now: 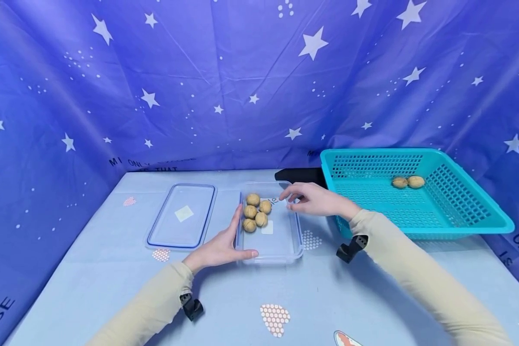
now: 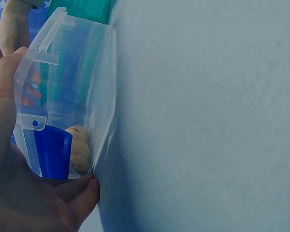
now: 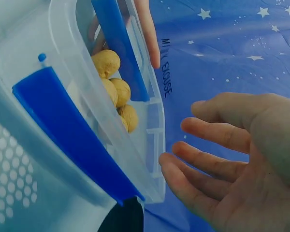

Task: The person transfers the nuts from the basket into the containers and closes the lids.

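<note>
A clear plastic food container point(image 1: 281, 250) with blue side clips stands lidless on the table. Several walnuts point(image 1: 261, 219) lie along its left side; they show as a cluster in the right wrist view too. My left hand point(image 1: 218, 247) holds the container at its left side, thumb over the near left corner and fingers along the wall. In the left wrist view, fingertips point(image 2: 89, 191) sit at its lower edge. Above the container's right rim is my right hand point(image 1: 313, 199), its fingers loosely bent and spread, with nothing between them in the right wrist view.
To the right stands a turquoise perforated basket point(image 1: 415, 234) with two walnuts point(image 1: 408, 182) inside. A long black object point(image 1: 300, 175) sticks out behind its left end. The container's blue-edged lid point(image 1: 181, 216) lies flat at left. A starry blue curtain point(image 1: 242, 86) hangs behind the table.
</note>
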Available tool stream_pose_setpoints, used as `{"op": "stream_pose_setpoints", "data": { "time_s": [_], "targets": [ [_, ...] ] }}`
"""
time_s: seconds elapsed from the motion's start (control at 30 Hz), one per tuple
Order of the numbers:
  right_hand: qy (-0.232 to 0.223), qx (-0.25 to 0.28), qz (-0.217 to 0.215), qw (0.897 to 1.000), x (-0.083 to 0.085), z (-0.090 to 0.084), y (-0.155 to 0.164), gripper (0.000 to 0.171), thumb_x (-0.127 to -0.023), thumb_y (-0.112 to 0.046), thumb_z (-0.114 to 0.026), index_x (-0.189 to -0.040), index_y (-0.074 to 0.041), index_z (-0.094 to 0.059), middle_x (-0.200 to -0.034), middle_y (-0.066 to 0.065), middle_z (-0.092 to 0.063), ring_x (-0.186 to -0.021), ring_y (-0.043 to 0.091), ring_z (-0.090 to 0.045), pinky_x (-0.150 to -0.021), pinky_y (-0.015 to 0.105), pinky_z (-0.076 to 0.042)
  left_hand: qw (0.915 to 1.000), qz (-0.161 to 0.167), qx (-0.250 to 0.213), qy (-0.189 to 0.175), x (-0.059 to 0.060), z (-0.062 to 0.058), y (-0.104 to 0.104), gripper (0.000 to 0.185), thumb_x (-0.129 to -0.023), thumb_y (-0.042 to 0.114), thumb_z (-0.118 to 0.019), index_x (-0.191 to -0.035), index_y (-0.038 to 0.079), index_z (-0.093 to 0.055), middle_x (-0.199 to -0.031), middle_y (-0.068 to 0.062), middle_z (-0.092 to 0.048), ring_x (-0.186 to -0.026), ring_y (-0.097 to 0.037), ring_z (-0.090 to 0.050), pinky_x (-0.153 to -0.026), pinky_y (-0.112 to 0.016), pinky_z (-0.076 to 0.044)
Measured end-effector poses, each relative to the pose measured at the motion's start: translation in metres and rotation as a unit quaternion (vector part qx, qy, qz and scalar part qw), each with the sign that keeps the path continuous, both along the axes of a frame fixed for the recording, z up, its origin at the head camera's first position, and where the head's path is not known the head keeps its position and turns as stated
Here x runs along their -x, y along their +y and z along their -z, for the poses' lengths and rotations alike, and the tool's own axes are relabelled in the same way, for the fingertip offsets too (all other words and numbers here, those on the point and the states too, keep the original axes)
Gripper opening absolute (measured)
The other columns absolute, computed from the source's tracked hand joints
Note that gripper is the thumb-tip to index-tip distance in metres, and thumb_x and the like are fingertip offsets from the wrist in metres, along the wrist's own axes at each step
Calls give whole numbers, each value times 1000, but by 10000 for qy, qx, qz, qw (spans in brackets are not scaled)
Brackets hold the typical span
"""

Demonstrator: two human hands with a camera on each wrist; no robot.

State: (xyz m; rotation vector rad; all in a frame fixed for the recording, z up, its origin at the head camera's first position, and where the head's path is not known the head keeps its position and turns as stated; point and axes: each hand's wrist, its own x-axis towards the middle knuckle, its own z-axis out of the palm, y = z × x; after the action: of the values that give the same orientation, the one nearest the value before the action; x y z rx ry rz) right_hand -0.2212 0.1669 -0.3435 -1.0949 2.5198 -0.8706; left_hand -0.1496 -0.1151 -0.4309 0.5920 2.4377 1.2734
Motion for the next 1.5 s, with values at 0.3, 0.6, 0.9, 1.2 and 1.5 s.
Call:
{"op": "stream_pose_setpoints", "data": {
  "time_s": [0.3, 0.6, 0.9, 1.2, 1.5],
  "targets": [
    [-275, 186, 134, 9994, -4, 3, 24, 28, -96, -4, -56, -123, 1, -60, -121, 18, -59, -104, 28, -61, -88, 40, -53, 10000, 5, 21, 33, -1, 0, 1, 121, -81, 44, -77, -153, 19, 17, -157, -22, -2, -139, -41, -21, -113, -52, -17],
    [-217, 201, 420, 9987, -3, -8, 44, 30, -96, -9, -59, -124, 2, -59, -117, 16, -63, -103, 26, -62, -88, 43, -52, 10000, -4, -11, 22, -1, -1, 1, 121, -81, 42, -77, -153, 19, 17, -158, -20, 0, -140, -39, -19, -114, -51, -16],
    [-68, -16, 819, 9966, -3, -24, 68, 27, -97, -9, -58, -123, -3, -61, -115, 10, -63, -102, 25, -63, -83, 40, -54, 10000, 12, -42, 10, -2, -2, 1, 121, -82, 43, -76, -153, 17, 17, -157, -21, 0, -140, -39, -18, -114, -51, -15],
    [-60, -182, 1040, 9944, 1, -32, 93, 29, -97, -8, -57, -125, -1, -60, -119, 17, -61, -104, 29, -62, -79, 39, -53, 10000, 26, -31, 32, -2, -2, 1, 121, -81, 43, -76, -153, 17, 17, -158, -18, 2, -141, -39, -18, -114, -51, -15],
    [159, -332, 1147, 9927, 3, -32, 116, 28, -97, -6, -57, -124, 2, -59, -118, 18, -62, -103, 31, -62, -76, 39, -54, 9998, -47, 44, 173, -2, -3, 1, 121, -80, 43, -78, -154, 16, 13, -157, -22, -7, -139, -40, -24, -113, -53, -19]
  ]
}}
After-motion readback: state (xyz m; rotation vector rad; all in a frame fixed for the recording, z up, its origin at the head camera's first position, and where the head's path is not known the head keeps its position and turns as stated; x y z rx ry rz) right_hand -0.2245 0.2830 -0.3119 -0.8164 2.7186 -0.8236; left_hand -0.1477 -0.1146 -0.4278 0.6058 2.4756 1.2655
